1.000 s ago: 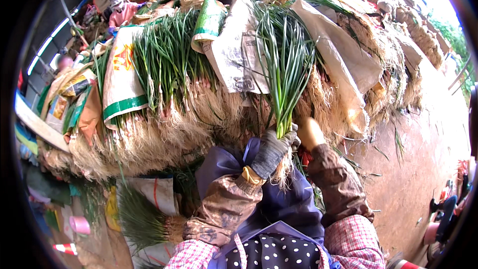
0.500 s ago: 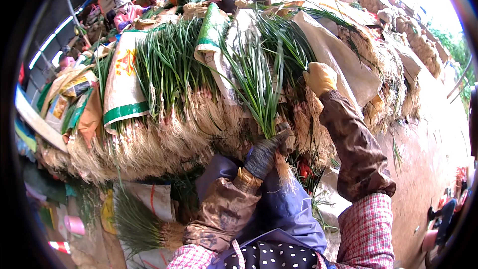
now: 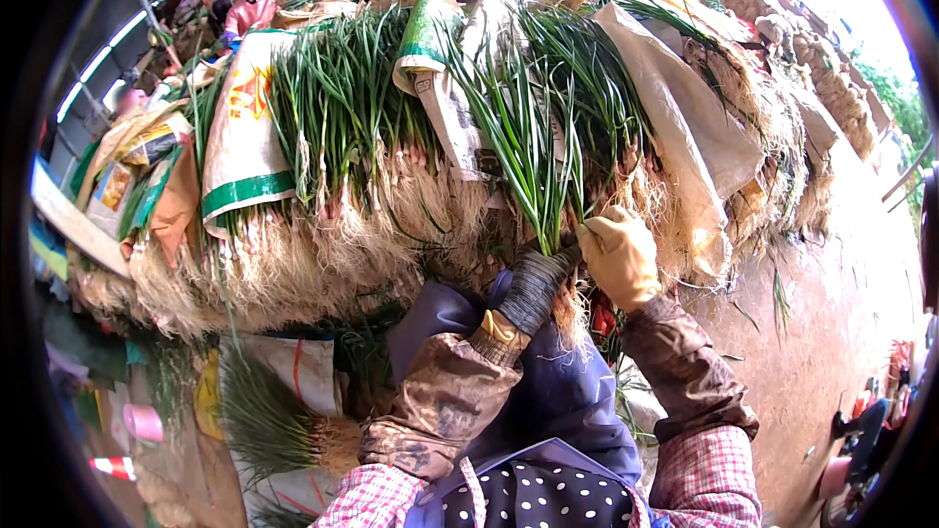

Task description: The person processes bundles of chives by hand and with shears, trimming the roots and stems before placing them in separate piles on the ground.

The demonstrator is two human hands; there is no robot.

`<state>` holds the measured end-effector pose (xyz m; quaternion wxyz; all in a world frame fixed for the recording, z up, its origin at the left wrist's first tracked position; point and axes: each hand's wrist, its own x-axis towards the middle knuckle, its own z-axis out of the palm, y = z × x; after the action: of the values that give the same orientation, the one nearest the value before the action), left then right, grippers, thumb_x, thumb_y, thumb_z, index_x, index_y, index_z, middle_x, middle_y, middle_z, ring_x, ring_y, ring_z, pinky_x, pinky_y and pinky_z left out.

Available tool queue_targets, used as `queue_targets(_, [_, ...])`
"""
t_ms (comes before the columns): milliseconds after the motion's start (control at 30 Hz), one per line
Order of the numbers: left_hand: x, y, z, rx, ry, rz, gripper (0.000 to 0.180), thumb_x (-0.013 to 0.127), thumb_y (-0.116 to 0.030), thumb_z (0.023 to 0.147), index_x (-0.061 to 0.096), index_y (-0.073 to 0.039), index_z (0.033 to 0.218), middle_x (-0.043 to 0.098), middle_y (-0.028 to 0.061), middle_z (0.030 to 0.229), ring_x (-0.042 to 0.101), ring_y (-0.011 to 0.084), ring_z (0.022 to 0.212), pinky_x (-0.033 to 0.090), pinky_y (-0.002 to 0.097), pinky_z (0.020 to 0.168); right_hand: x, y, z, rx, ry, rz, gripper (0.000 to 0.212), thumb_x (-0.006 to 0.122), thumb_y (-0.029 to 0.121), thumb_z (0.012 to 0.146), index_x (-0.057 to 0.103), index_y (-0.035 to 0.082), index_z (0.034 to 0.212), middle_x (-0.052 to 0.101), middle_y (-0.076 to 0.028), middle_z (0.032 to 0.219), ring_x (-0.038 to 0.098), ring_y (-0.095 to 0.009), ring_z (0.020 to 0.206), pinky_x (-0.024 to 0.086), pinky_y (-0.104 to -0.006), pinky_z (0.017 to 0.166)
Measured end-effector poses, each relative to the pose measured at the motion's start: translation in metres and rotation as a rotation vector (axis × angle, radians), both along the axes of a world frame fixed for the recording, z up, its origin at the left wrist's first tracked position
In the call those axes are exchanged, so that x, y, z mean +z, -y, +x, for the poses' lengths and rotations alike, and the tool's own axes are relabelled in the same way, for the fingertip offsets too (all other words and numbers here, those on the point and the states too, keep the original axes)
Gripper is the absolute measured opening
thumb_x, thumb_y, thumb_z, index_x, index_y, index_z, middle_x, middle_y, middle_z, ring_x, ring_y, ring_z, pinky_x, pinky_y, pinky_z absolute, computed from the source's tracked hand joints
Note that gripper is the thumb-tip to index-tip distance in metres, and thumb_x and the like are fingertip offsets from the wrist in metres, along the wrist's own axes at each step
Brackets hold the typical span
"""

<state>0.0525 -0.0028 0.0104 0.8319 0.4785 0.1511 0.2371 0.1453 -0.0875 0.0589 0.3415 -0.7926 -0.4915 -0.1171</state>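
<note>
At the near edge of the onion heap (image 3: 313,269), the onion bunch (image 3: 536,181) is clasped near its base in the tightly curled left hand (image 3: 540,286), long axis pointed away, roots (image 3: 571,318) hanging below; just rightward, the right hand (image 3: 621,252) is held bent, its hold unclear.

Downward head view (wide fisheye).

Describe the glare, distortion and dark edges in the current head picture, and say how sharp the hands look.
Head view: white glare burns out the upper right and pales the floor at its far edge; head view: the fisheye leaves black corners and bends the scene toward its rim; head view: the left hand, right hand and green onions look fairly sharp.
</note>
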Motion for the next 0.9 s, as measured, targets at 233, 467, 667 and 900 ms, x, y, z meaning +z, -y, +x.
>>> queue_targets(233, [-0.006,-0.012,-0.005,-0.165,-0.106,0.133,0.019,0.055,-0.015,0.089,0.062,-0.004,0.103,0.061,-0.0012,0.082,0.049,0.0044,0.067,0.042,0.0175,0.062,-0.039,-0.017,-0.013,-0.056,-0.95,0.529,0.013,0.061,0.011,0.084,0.063,0.0,0.078,0.059,0.0,0.073,0.05,-0.007,0.062,0.04,-0.0219,0.054])
queue_targets(467, [-0.019,-0.013,-0.008,-0.151,-0.038,-0.181,0.017,0.059,-0.016,0.087,0.062,-0.002,0.096,0.063,0.0019,0.077,0.056,0.0085,0.06,0.044,0.0195,0.054,-0.07,-0.029,-0.002,-0.179,-1.327,0.693,0.013,0.057,0.013,0.086,0.064,0.002,0.087,0.062,0.0,0.074,0.051,-0.006,0.056,0.042,-0.0183,0.05])
queue_targets(667, [-0.008,0.002,-0.014,-0.135,-0.109,-0.148,0.015,0.063,-0.019,0.085,0.062,-0.004,0.088,0.062,0.0024,0.067,0.055,0.0087,0.055,0.044,0.0205,0.05,-0.048,-0.017,0.008,-0.159,-1.515,0.567,0.026,0.05,0.026,0.092,0.058,0.002,0.096,0.061,-0.005,0.078,0.057,-0.012,0.06,0.05,-0.0254,0.054])
queue_targets(900, [0.015,0.003,-0.02,-0.115,-0.161,0.006,0.015,0.063,-0.02,0.085,0.062,-0.006,0.084,0.061,0.0011,0.067,0.054,0.0077,0.054,0.044,0.0196,0.05,-0.05,-0.025,0.02,0.194,-1.62,0.542,0.02,0.057,0.011,0.088,0.06,-0.005,0.1,0.064,-0.007,0.084,0.058,-0.013,0.067,0.047,-0.0247,0.059])
